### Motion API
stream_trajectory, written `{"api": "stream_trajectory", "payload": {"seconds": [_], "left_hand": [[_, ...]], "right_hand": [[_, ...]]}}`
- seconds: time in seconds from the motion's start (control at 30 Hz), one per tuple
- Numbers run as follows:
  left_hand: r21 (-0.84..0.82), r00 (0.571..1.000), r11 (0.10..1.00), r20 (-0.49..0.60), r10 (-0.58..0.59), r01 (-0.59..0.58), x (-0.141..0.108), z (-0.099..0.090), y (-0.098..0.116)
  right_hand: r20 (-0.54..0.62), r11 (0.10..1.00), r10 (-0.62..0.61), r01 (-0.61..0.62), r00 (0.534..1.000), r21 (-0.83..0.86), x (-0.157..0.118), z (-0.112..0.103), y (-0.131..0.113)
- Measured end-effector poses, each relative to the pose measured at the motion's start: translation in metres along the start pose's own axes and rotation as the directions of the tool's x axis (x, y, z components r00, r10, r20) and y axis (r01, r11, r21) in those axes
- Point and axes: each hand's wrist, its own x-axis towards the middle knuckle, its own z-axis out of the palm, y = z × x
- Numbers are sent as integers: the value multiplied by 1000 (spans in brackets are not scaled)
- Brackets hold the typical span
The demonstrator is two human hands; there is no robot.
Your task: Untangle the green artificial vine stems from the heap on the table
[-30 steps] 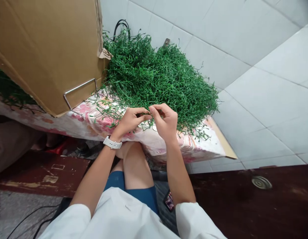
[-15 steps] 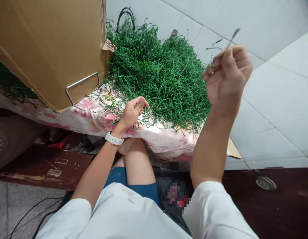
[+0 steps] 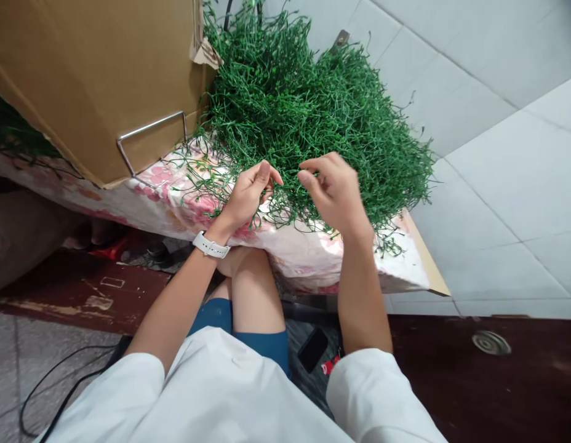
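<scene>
A large heap of thin green plastic stems (image 3: 313,104) with small budded tips spreads over a table with a flowered plastic cover (image 3: 308,261). My left hand (image 3: 249,192), with a white watch on its wrist, is held at the heap's front edge. Its fingers are curled and the thumb lies against the index finger; what they hold, if anything, is hidden. My right hand (image 3: 334,187) is just to the right, over the front of the heap, slightly blurred. Its thumb and index finger are a little apart, with no stem visible between them. Loose stems (image 3: 200,175) lie to the left.
A big cardboard box (image 3: 105,80) stands at the left, with a bent metal wire frame (image 3: 151,128) by its lower corner. White wall tiles (image 3: 498,197) rise behind and to the right. A dark phone (image 3: 313,349) lies below the table, beside my leg.
My right hand has come down and left from beside the wall to near my left hand. The stems that stuck out of it are no longer seen there. My left hand has barely moved.
</scene>
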Motion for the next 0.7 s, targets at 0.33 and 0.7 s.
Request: {"api": "stream_trajectory", "payload": {"seconds": [0.33, 0.7], "left_hand": [[-18, 1000, 1000, -9, -10, 9, 1, 3, -5], [-282, 967, 955, -207, -151, 89, -4, -4, 15]], "right_hand": [[10, 986, -40, 38, 999, 162, -10, 18, 1], [-257, 843, 340, -171, 905, 511, -4, -28, 34]]}}
